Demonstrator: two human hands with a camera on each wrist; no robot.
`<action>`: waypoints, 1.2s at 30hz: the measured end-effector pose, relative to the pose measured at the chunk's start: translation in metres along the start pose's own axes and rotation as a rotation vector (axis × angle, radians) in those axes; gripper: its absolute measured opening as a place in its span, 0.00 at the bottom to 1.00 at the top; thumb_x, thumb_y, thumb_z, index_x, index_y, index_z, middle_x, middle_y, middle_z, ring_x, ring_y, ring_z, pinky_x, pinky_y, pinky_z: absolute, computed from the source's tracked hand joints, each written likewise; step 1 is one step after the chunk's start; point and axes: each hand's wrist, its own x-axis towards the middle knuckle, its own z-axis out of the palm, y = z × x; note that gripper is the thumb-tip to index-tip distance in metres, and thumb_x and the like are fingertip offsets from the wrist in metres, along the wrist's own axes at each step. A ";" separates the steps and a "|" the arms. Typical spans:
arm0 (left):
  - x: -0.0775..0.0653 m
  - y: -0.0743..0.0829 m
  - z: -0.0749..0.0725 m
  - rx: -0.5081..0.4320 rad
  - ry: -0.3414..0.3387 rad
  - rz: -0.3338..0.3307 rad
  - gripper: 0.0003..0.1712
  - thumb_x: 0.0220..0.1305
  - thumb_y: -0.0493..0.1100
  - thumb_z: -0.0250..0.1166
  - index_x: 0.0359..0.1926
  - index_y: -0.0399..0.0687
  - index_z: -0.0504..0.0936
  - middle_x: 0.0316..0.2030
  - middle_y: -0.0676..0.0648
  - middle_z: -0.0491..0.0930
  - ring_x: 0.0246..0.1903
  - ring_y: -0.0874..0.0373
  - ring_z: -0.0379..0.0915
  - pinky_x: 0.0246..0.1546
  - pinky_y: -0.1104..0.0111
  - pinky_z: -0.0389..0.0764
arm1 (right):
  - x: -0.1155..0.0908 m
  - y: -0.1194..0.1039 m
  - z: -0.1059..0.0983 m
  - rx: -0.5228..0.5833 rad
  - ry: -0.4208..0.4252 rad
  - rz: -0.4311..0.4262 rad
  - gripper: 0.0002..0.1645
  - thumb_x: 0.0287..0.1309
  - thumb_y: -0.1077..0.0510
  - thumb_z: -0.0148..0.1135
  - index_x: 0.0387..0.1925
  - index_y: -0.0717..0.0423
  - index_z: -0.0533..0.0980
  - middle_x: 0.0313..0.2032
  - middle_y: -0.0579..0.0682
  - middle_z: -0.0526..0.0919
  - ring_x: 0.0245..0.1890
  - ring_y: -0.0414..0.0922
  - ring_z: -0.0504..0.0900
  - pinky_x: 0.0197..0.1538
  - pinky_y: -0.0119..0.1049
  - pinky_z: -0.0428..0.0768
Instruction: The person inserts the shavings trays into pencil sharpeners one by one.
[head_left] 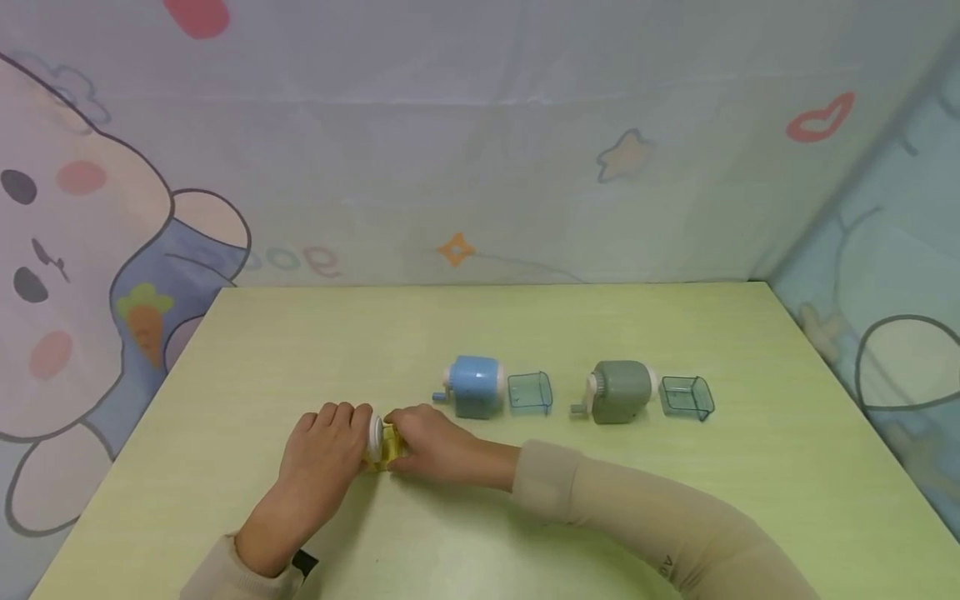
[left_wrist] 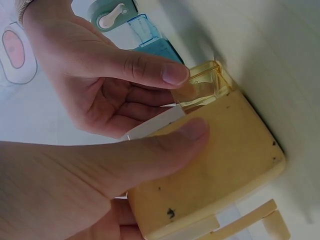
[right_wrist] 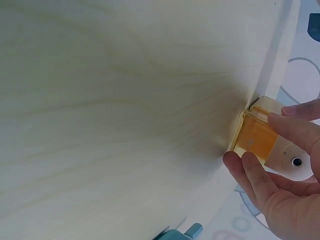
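A yellow crank pencil sharpener (left_wrist: 220,155) stands on the table, its handle (left_wrist: 247,220) at the lower edge of the left wrist view. My left hand (head_left: 324,454) grips its body, the thumb lying along one side. At the other end, my right hand (head_left: 438,446) pinches the see-through yellow drawer (right_wrist: 256,137) between thumb and fingers. The drawer juts partly out of the sharpener. From the head, the hands hide most of the body, leaving a white round end (head_left: 376,437) and some of the drawer in sight.
To the right stands a blue pencil sharpener (head_left: 476,385) with a clear bluish drawer (head_left: 529,393) beside it. Farther right is a grey-green sharpener (head_left: 624,390), its clear drawer (head_left: 687,397) lying next to it. A printed cloth (head_left: 480,167) hangs behind the table (head_left: 600,325).
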 end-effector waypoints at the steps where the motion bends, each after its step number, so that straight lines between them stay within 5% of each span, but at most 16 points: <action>1: 0.000 0.000 0.000 0.001 -0.004 0.000 0.34 0.34 0.50 0.76 0.37 0.39 0.66 0.27 0.45 0.68 0.30 0.52 0.66 0.25 0.64 0.70 | 0.000 -0.001 0.000 -0.005 -0.002 0.002 0.27 0.45 0.55 0.70 0.46 0.64 0.72 0.32 0.46 0.77 0.29 0.35 0.68 0.31 0.22 0.66; 36: -0.001 0.000 0.006 0.009 0.084 0.039 0.31 0.34 0.35 0.76 0.40 0.37 0.68 0.29 0.43 0.71 0.30 0.50 0.68 0.27 0.63 0.72 | 0.004 -0.003 0.005 0.072 0.020 0.015 0.24 0.45 0.54 0.70 0.43 0.59 0.72 0.29 0.41 0.75 0.26 0.34 0.67 0.28 0.22 0.67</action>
